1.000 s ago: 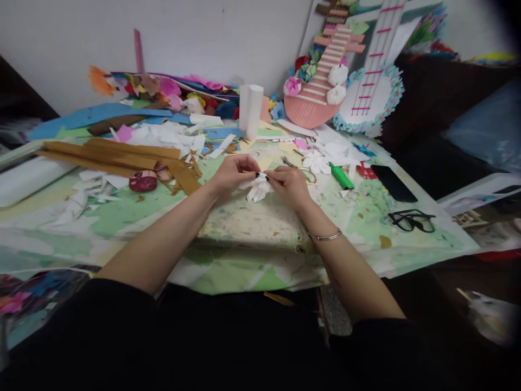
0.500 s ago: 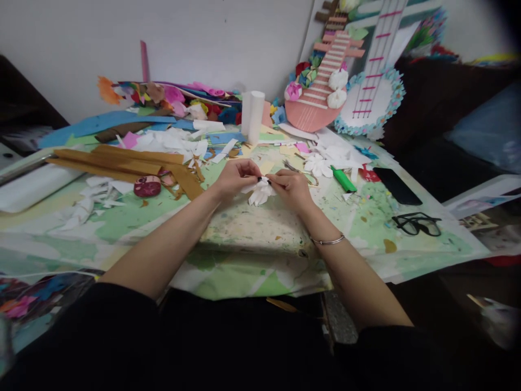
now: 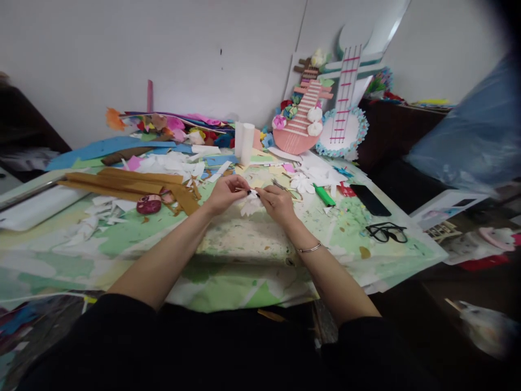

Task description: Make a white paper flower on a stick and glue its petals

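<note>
Between my two hands is a white paper flower [image 3: 251, 205], its petals hanging down over the table's front part. My left hand [image 3: 228, 194] pinches its upper edge from the left with thumb and forefinger. From the right, my right hand [image 3: 277, 202] grips the same edge, fingertips almost meeting the left ones. Just behind the hands lie scissors [image 3: 280, 184], partly hidden by my right hand. Flat white petal shapes [image 3: 302, 183] and a green tube [image 3: 324, 195] rest to the right of them.
Brown paper strips [image 3: 122, 183], a dark red patterned object [image 3: 148, 204] and white scraps lie left. White rolls [image 3: 246, 144] stand at the back beside pink [image 3: 299, 133] and white [image 3: 340, 130] paper instruments. A phone [image 3: 369, 200] and glasses [image 3: 386, 232] lie right.
The camera view has tilted up and turned right, so the table's things appear lower and further left. Both hands keep their pinch on the paper flower.
</note>
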A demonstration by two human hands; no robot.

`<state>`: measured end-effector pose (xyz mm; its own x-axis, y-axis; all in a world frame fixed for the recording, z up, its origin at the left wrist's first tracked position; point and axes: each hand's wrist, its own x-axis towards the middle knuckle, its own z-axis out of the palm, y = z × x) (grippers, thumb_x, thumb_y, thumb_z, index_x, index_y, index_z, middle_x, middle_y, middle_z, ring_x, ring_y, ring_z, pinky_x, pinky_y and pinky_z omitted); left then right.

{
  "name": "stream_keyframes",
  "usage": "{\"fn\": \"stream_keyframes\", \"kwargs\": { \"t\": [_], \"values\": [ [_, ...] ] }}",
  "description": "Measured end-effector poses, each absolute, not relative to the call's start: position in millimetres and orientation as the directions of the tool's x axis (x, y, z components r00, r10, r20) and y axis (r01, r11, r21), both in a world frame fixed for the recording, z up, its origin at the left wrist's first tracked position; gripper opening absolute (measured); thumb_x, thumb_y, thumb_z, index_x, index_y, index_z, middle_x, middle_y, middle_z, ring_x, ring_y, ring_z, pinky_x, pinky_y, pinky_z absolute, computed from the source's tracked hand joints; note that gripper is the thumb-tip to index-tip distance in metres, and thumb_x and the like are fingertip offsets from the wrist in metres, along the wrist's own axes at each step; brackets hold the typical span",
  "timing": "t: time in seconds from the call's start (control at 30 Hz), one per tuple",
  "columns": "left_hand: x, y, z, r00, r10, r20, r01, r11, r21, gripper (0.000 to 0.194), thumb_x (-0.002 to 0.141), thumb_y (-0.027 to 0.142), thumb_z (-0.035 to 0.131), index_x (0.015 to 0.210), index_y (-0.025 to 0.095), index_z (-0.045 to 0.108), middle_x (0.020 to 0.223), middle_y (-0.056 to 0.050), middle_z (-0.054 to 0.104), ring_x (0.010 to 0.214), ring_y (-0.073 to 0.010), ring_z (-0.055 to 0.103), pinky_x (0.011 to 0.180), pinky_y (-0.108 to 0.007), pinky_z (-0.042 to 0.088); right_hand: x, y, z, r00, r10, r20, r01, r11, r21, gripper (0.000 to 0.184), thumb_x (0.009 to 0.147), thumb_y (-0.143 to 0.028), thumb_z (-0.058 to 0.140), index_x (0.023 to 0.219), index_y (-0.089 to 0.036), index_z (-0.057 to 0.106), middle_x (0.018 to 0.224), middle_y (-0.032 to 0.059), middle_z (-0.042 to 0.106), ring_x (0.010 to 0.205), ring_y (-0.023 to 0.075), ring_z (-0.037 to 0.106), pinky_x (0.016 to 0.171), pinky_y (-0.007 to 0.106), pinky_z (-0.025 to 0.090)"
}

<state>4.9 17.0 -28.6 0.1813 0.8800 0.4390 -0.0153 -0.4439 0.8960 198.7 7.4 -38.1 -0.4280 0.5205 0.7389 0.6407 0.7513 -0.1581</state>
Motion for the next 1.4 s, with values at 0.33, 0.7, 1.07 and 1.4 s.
{"fn": "stream_keyframes", "kwargs": {
  "t": [0.33,0.7,1.07,1.4],
  "values": [
    [2,16,-23,0.246,0.906,0.344,-0.149,-0.316,0.937,0.025,0.064,0.029,0.076,0.084,0.015,0.069,0.080,-0.004,0.067,0.068,-0.0125,0.059,0.061,-0.022,0.044,197,9,-37,-0.368,0.539,0.758,0.513,0.797,-0.319,0.033,0.095,-0.030,0.045,0.100,-0.017,0.074,0.079,0.0060,0.068,0.071,0.0114,0.061,0.063,0.021,0.043],
    [3,13,-20,0.422,0.865,0.271,-0.427,-0.074,0.901,0.037,0.052,0.017,0.057,0.086,0.013,0.071,0.092,-0.011,0.071,0.089,-0.0277,0.065,0.076,-0.036,0.048,199,10,-33,-0.229,0.611,0.758,0.481,0.748,-0.458,0.030,0.091,-0.029,0.049,0.096,-0.016,0.075,0.071,0.0037,0.063,0.063,0.0114,0.057,0.059,0.022,0.042],
    [13,11,-25,0.284,0.932,0.224,-0.281,-0.142,0.949,0.031,0.051,0.016,0.076,0.082,0.014,0.068,0.074,-0.001,0.069,0.065,-0.0126,0.059,0.063,-0.023,0.043,198,10,-36,-0.252,0.583,0.773,0.491,0.765,-0.417,0.029,0.092,-0.027,0.048,0.097,-0.017,0.075,0.075,0.0053,0.066,0.068,0.0125,0.061,0.062,0.022,0.044],
    [15,10,-27,0.279,0.936,0.214,-0.299,-0.127,0.946,0.034,0.050,0.017,0.079,0.082,0.013,0.068,0.076,-0.002,0.070,0.067,-0.0144,0.063,0.066,-0.026,0.046,198,8,-36,-0.254,0.581,0.773,0.523,0.755,-0.396,0.031,0.093,-0.029,0.046,0.099,-0.019,0.075,0.080,0.0061,0.068,0.070,0.0124,0.062,0.063,0.022,0.045]
  ]
}}
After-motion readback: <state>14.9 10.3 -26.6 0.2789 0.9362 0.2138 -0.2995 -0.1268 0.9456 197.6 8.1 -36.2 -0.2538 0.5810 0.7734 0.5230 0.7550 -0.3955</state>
